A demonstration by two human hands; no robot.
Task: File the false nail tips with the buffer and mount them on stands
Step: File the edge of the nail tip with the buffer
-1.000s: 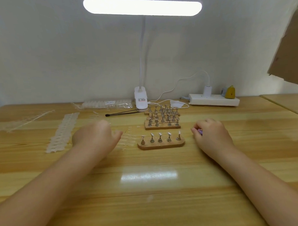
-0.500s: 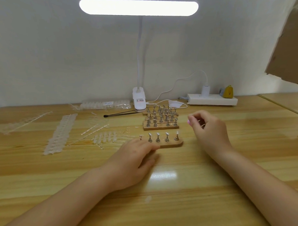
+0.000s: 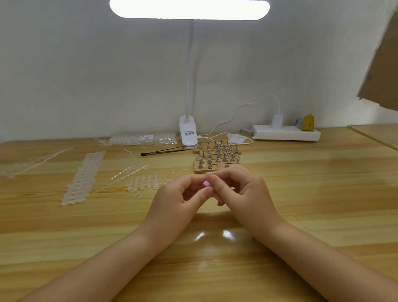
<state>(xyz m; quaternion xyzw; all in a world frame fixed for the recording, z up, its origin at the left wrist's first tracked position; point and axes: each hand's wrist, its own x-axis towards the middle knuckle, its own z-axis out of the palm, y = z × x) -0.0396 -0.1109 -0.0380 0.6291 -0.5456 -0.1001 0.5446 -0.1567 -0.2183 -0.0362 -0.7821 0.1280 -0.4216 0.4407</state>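
My two hands meet above the middle of the wooden table (image 3: pixel 308 203). My right hand (image 3: pixel 244 190) grips a small pink and purple buffer (image 3: pixel 206 183) between thumb and fingers. My left hand (image 3: pixel 179 196) pinches thumb and forefinger together right against the buffer, on what looks like a clear nail tip, hardly visible. Behind the hands stand wooden boards with several metal nail stands (image 3: pixel 216 154). The nearest board is mostly hidden by my fingers. Loose clear nail tips (image 3: pixel 142 183) lie in a row to the left.
A long strip of nail tips (image 3: pixel 84 177) and empty sprues lie at the left. At the back are a bag of tips (image 3: pixel 143 139), a thin black stick (image 3: pixel 164 151), the clip lamp (image 3: pixel 188 135) and a power strip (image 3: pixel 285 133). A cardboard sheet (image 3: pixel 384 65) hangs upper right.
My left hand came from the nail tips at the left, past the near stand board, to the centre. My right hand lifted with the buffer and moved left to meet it.
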